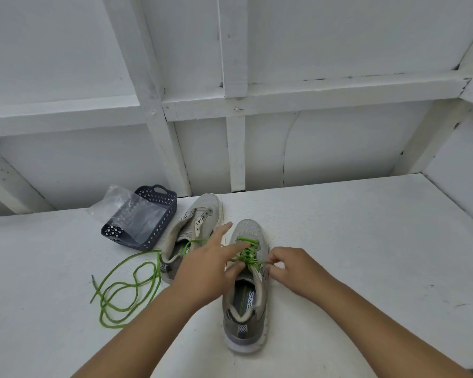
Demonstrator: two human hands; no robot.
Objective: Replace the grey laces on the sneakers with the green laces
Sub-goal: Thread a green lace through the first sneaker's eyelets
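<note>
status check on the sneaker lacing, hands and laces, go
Left hand open over near sneaker; right hand pinching green lace at eyelets. Far sneaker unlaced, spare lace loose on table. Nothing blocking.

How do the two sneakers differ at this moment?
The near sneaker has green lace crossed through its eyelets; the far sneaker shows bare eyelets. The near one sits upright; the far one leans sideways. Both hands work at the near one only. Both are grey mesh.
</note>
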